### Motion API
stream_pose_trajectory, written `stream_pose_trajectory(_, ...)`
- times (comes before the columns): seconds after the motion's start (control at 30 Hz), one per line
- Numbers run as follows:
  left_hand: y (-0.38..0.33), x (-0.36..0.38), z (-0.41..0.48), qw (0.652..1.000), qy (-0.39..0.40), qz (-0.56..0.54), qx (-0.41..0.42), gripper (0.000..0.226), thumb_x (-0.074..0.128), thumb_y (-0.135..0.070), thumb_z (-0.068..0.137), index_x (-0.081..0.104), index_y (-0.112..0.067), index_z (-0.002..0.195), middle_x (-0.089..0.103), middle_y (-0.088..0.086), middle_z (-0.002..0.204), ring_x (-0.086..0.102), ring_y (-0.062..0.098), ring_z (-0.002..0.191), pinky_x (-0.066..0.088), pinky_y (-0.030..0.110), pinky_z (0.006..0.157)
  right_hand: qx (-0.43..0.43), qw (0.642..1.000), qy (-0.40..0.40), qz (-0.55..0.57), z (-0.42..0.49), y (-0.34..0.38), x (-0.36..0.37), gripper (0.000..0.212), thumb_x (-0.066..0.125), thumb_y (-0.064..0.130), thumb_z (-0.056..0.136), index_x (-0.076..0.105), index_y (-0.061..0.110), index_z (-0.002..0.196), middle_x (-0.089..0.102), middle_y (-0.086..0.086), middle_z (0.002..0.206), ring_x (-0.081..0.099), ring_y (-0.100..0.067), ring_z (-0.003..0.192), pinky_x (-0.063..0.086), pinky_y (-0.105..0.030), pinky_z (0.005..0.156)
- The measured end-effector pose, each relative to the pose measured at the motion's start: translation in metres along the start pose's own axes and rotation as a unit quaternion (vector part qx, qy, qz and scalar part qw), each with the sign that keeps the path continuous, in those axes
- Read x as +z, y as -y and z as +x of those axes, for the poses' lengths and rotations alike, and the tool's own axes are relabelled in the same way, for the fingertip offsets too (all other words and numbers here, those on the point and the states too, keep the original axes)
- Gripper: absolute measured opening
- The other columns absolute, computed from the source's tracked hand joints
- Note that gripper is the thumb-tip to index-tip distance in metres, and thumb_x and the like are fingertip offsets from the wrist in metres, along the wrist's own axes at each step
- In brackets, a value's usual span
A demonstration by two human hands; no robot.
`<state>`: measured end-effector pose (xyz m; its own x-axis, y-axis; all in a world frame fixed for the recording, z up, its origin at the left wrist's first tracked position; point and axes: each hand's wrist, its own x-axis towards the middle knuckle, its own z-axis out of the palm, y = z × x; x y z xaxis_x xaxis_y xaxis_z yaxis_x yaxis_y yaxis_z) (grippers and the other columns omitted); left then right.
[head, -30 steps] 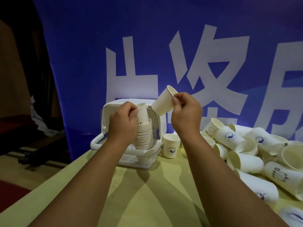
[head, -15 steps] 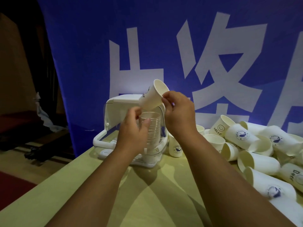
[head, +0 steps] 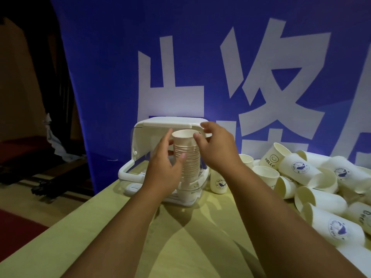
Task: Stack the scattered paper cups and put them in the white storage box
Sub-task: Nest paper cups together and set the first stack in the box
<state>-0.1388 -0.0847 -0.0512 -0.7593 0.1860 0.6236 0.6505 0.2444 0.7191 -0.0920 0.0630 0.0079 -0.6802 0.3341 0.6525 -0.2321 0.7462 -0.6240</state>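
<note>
A tall stack of white paper cups (head: 187,157) stands upright in front of the white storage box (head: 125,172), whose lid (head: 166,123) is swung up. My left hand (head: 163,171) grips the stack's side, thumb in front and fingers behind. The top cup (head: 183,137) sits nested in the stack. My right hand (head: 217,149) hovers at its right with fingers spread, and only the thumb touches the rim. Several loose cups (head: 301,170) lie scattered on the table at the right.
One printed cup (head: 219,182) stands upright just right of the box. The pale yellow table (head: 190,247) ends in a diagonal edge at the left, with dark floor below. A blue banner (head: 120,67) with white characters hangs close behind the box.
My right hand brought the single cup down and dropped it into the top of the stack, then spread its fingers. My left hand kept its hold on the stack.
</note>
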Motion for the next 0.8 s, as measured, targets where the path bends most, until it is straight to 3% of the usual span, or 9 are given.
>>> stream_pose_trajectory(0.07,0.001,0.000,0.000,1.000,-0.006,0.011,-0.004,0.065,0.060,-0.037,0.101,0.023,-0.052,0.153,0.046,-0.009,0.151,0.053,0.016,0.131,0.053,0.052,0.102,0.025,1.000,0.007,0.009,-0.005,-0.003,0.009,0.040,0.065,0.038,0.094,0.062,0.018,0.129,0.069,0.001,0.114,0.064,-0.016,0.100,0.044,-0.027,0.078)
stream_pose_trajectory(0.2,0.001,-0.003,0.002,0.998,-0.042,0.041,0.005,0.047,0.057,-0.033,0.103,0.049,-0.031,0.149,0.055,-0.006,0.141,0.057,0.014,0.122,0.056,0.045,0.097,0.068,0.996,0.017,0.050,-0.011,-0.009,0.020,0.044,0.069,0.041,0.091,0.066,0.017,0.128,0.073,0.001,0.112,0.063,-0.009,0.089,0.043,-0.020,0.071)
stream_pose_trajectory(0.3,0.000,-0.002,0.002,0.998,-0.053,0.027,0.000,0.042,0.060,-0.030,0.102,0.055,-0.029,0.144,0.059,-0.006,0.136,0.060,0.012,0.116,0.059,0.039,0.093,0.087,0.993,0.027,0.081,-0.012,-0.013,0.017,0.045,0.075,0.042,0.085,0.067,0.021,0.124,0.071,0.007,0.101,0.058,0.000,0.077,0.044,-0.018,0.064)
stream_pose_trajectory(0.4,0.002,-0.001,0.002,0.999,-0.033,0.022,-0.010,0.048,0.066,-0.032,0.099,0.053,-0.034,0.145,0.058,-0.008,0.138,0.058,0.012,0.121,0.057,0.042,0.097,0.114,0.986,0.068,0.098,-0.015,-0.014,0.014,0.055,0.081,0.037,0.080,0.057,0.024,0.128,0.062,0.009,0.102,0.064,-0.012,0.091,0.059,-0.037,0.077)
stream_pose_trajectory(0.47,0.004,-0.003,0.003,1.000,-0.003,0.006,-0.028,0.057,0.070,-0.031,0.096,0.047,-0.038,0.148,0.058,-0.010,0.138,0.060,0.010,0.118,0.057,0.041,0.096,0.146,0.976,0.106,0.118,-0.017,-0.015,0.014,0.061,0.084,0.031,0.078,0.053,0.023,0.131,0.065,0.004,0.111,0.065,-0.016,0.093,0.062,-0.043,0.076)
stream_pose_trajectory(0.57,0.008,-0.009,0.005,0.996,0.029,-0.023,-0.081,0.067,0.072,-0.026,0.095,0.039,-0.036,0.152,0.059,-0.007,0.137,0.061,0.013,0.119,0.056,0.044,0.098,0.174,0.966,0.139,0.130,-0.021,-0.017,0.020,0.062,0.083,0.018,0.079,0.055,0.021,0.133,0.069,-0.005,0.118,0.069,-0.018,0.091,0.063,-0.040,0.071)
stream_pose_trajectory(0.73,0.015,-0.023,0.021,0.995,0.031,-0.003,-0.093,0.048,0.075,-0.024,0.092,0.056,-0.029,0.136,0.064,-0.019,0.109,0.065,0.005,0.102,0.060,0.044,0.090,0.147,0.974,0.140,0.103,-0.016,-0.009,0.039,0.064,0.084,0.016,0.078,0.055,0.021,0.134,0.069,-0.002,0.118,0.066,-0.010,0.086,0.060,-0.028,0.070)
stream_pose_trajectory(0.8,0.021,-0.032,0.031,0.995,0.036,0.009,-0.097,0.048,0.074,-0.023,0.092,0.056,-0.027,0.137,0.064,-0.017,0.110,0.065,0.007,0.102,0.060,0.044,0.090,0.134,0.975,0.149,0.100,-0.009,-0.004,0.049,0.061,0.084,0.017,0.078,0.057,0.021,0.132,0.070,-0.001,0.116,0.065,-0.009,0.086,0.052,-0.021,0.065)
